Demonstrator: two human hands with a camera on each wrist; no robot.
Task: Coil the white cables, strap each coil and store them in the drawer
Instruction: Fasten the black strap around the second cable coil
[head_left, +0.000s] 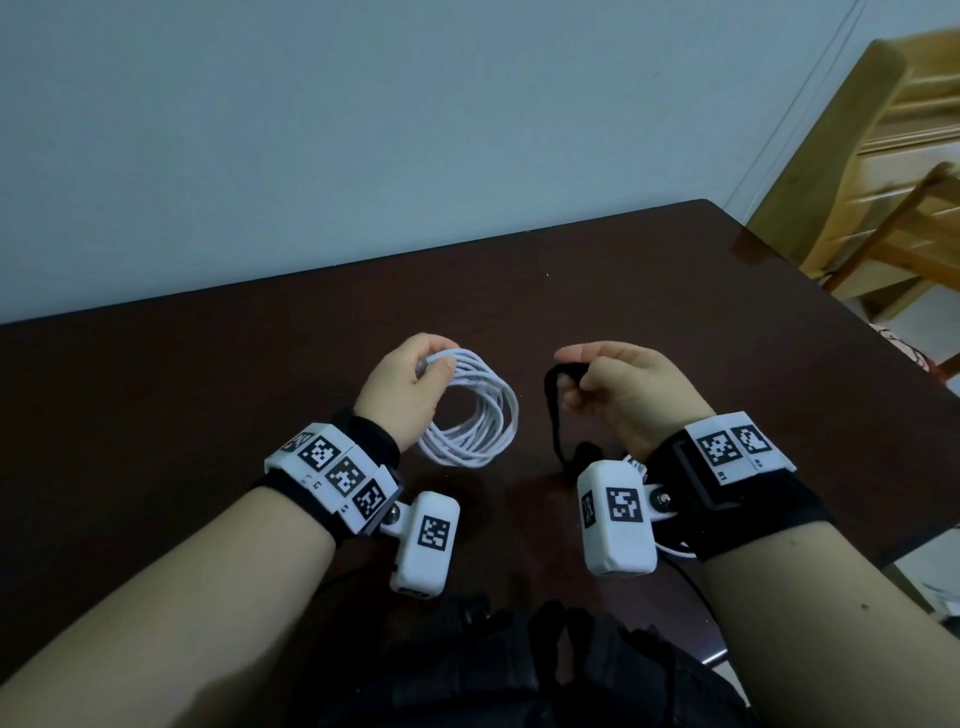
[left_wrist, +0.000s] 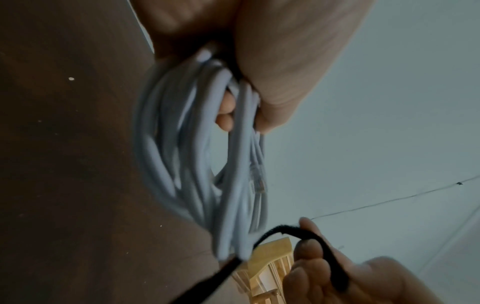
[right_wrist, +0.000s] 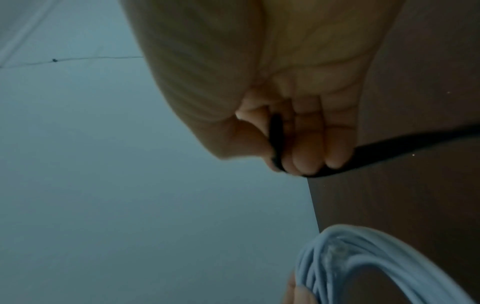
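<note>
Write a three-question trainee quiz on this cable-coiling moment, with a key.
1. True or false: the white cable coil lies loose on the table.
2. The right hand grips: A) a black strap B) a plug C) nothing.
3. Fill in: the strap is not yet wrapped round the ____.

Key: 1 false, the left hand holds it up; 2 A; 3 coil.

Cable coil (head_left: 470, 410) hanging over the table (head_left: 208, 395), strap (head_left: 555, 410) hanging just beside at its 3 o'clock, chair (head_left: 883, 171) standing beyond at 2 o'clock
</note>
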